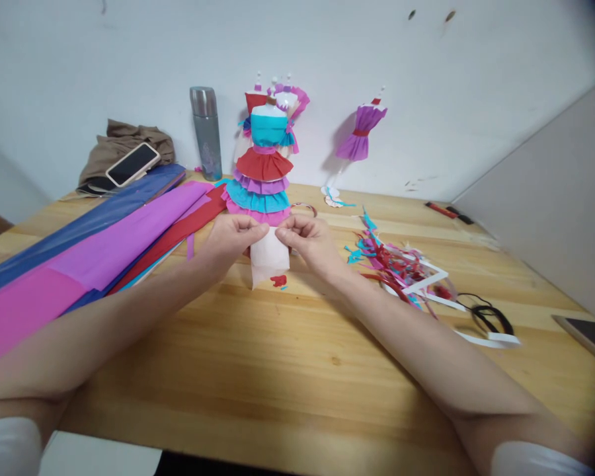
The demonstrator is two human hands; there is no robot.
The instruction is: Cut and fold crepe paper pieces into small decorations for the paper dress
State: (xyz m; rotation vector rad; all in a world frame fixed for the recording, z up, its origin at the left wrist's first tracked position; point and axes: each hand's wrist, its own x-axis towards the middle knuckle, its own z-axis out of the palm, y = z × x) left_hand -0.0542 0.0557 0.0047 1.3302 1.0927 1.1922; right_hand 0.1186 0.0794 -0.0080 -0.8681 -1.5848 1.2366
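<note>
A small piece of thin white paper (270,254) hangs between my hands above the table. My left hand (235,239) pinches its upper left corner between thumb and forefinger. At the upper right corner, my right hand (307,239) grips it the same way. Small red scraps (279,281) lie on the wood just below the paper. Right behind my hands stands a miniature dress form in a tiered paper dress (264,165) of turquoise, red, purple and pink, partly covering other dressed forms.
Coloured paper sheets (129,231) lie along the left, with a phone (133,164) on brown cloth (99,155) behind. A flask (206,135) stands by the wall. Paper scraps (401,264), a black cord (496,319) and a purple-dressed form (361,132) are at right.
</note>
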